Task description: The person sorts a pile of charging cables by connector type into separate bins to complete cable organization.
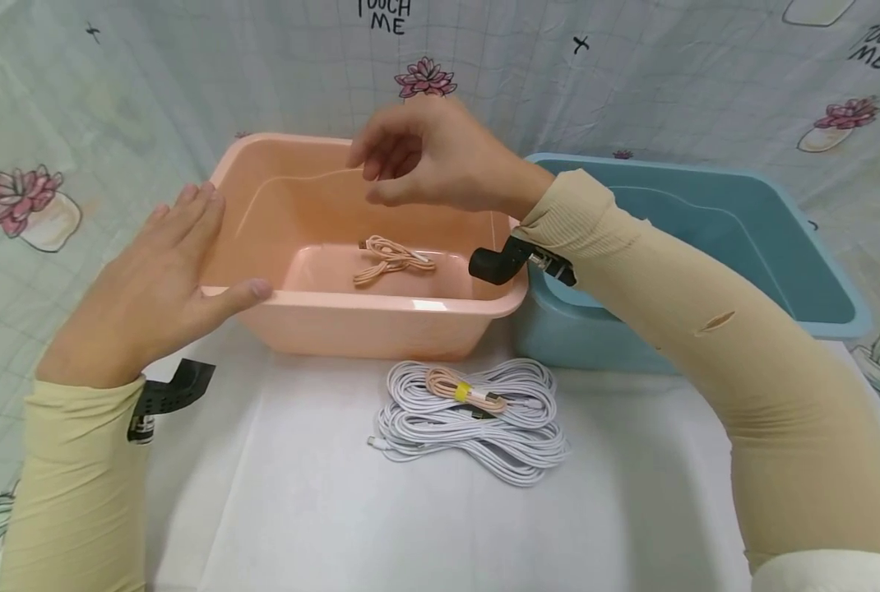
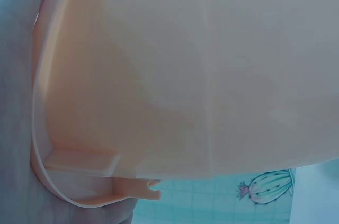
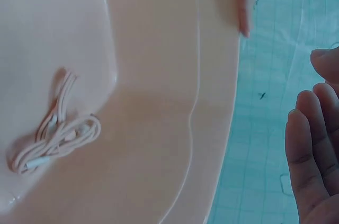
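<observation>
Beige-sleeved, the right hand (image 1: 443,160) is hovering above the far side of a peach, round-cornered plastic bin (image 1: 366,325); its fingers are curving loosely, thumb apart, and are grasping nothing. The left hand (image 1: 155,284), likewise sleeved, is resting unclenched on the peach bin's left rim, fingers lying straight and thumb reaching onto the near rim, apparently steadying it.

On the peach bin's floor, lower than the right hand and apart from it, a slim peach cable folded into a loose hank (image 1: 394,259) is lying. At the peach bin's right, a blue-grey plastic bin (image 1: 581,341) is standing close alongside. In front of the peach bin, a flattened heap of looped white cable (image 1: 477,448) is lying on a white table covering (image 1: 299,493); the number of coils cannot be told. Atop this heap, a yellow-banded peach coil (image 1: 447,386) is resting. Behind the peach bin, a pale printed curtain (image 1: 277,66) is hanging.

By judgement, cables are being sorted by colour, and the work is pausing between placements. The next move is probably calling for the right hand to pinch the banded coil in front of the peach bin without dragging white loops along.
</observation>
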`<act>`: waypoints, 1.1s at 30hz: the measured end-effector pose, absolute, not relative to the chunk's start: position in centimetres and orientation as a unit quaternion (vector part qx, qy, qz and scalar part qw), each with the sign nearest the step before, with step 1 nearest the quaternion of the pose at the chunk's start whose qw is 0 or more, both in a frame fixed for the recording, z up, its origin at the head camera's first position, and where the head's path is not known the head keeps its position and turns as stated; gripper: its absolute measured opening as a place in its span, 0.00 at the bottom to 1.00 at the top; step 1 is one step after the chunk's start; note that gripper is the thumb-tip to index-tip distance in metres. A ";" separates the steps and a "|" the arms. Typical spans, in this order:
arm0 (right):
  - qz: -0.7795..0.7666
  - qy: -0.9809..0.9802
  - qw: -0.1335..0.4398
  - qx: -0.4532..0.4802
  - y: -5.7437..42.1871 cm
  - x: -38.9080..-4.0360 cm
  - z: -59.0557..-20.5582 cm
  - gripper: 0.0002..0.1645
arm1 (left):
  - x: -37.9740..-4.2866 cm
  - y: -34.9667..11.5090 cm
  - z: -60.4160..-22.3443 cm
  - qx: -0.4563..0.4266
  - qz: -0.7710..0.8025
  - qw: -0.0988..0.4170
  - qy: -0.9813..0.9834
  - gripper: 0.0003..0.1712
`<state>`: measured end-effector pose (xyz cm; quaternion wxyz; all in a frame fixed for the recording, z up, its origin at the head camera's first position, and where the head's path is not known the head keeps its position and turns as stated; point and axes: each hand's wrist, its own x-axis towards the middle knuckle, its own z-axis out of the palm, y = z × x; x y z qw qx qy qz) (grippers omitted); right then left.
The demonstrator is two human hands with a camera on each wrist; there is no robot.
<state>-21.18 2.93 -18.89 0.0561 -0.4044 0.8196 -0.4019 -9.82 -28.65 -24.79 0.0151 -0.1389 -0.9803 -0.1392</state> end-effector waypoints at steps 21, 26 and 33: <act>-0.462 0.750 0.106 -0.461 4.0 -15.9 -18.7 0.15 | -9.9 -28.7 -25.1 -0.138 -0.143 0.014 -0.980 0.59; -0.485 0.720 0.110 -0.484 4.7 -14.9 -19.3 0.15 | -10.0 -28.6 -25.1 -0.138 -0.142 0.015 -0.980 0.59; -0.490 0.698 0.095 -0.513 5.8 -13.4 -20.3 0.15 | -10.0 -28.6 -25.1 -0.133 -0.139 0.014 -0.981 0.59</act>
